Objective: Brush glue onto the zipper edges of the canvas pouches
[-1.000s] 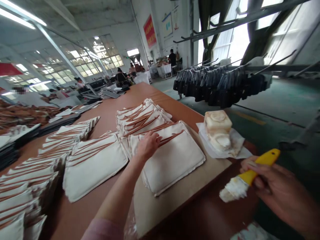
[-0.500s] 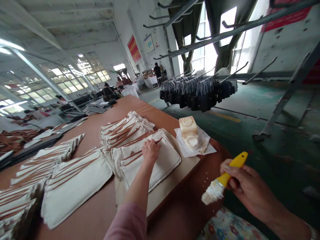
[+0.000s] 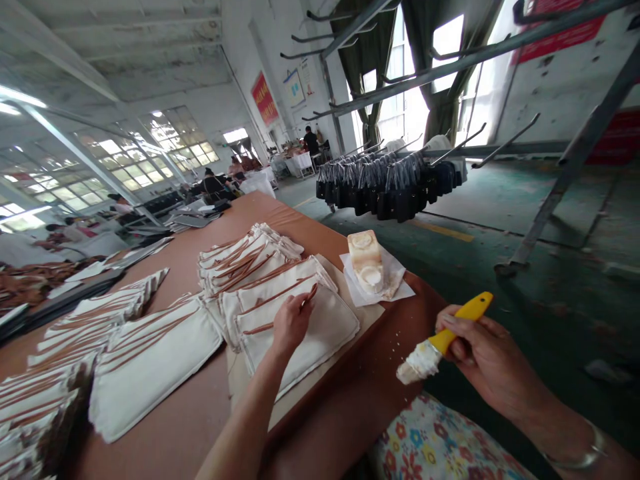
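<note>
While gripping a yellow brush (image 3: 473, 309) in the right hand (image 3: 493, 357), pinching a brown strap (image 3: 311, 293) in the left hand (image 3: 291, 321), over the top cream pouch (image 3: 330, 323) on the table (image 3: 273, 212). Apparently positioning the strap; next, probably best to keep the coated bristles (image 3: 419, 364) clear.

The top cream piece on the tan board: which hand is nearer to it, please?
Left. The left hand is over the cream piece, its fingers pinching a brown strap. The right hand is away to the right, holding the yellow brush.
</note>
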{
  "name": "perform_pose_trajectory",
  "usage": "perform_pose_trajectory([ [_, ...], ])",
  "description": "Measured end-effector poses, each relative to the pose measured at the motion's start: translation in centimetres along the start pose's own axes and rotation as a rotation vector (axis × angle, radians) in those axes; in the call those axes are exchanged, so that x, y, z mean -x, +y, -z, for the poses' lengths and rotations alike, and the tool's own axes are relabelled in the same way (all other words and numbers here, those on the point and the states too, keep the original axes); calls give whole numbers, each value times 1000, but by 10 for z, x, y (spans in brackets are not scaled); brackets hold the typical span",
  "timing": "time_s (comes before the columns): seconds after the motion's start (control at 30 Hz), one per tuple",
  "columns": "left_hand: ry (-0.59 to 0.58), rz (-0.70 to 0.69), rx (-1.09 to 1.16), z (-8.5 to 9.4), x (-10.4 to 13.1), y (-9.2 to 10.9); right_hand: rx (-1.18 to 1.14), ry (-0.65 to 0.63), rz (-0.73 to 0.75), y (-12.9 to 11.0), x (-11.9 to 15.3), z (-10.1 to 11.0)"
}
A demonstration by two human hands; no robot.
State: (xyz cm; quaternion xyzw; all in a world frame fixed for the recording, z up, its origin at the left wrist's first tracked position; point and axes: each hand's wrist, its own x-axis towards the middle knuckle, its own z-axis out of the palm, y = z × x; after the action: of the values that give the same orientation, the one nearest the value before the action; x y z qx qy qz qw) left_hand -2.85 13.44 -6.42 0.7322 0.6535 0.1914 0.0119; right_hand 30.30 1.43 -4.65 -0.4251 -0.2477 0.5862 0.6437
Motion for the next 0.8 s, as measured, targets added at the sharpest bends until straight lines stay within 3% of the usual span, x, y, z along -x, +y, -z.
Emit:
perform_pose_trajectory([
  [0.23, -85, -169, 532, 26, 43, 27, -8, -114, 191, -18, -11, -47],
  [0.4, -254, -139, 741, 51, 71, 57, 206, -269, 462, -18, -22, -74],
  [0.5, -334, -138, 790, 66, 83, 68, 425, -323, 572, -15, -24, -82],
  [0.63, -377, -156, 774, 77, 95, 72, 587, -247, 714, -20, -23, -83],
  [0.7, -376, -154, 759, 78, 98, 73, 583, -212, 733, -23, -18, -81],
  [0.8, -389, -173, 747, 77, 103, 76, 586, -293, 688, -23, -10, -77],
])
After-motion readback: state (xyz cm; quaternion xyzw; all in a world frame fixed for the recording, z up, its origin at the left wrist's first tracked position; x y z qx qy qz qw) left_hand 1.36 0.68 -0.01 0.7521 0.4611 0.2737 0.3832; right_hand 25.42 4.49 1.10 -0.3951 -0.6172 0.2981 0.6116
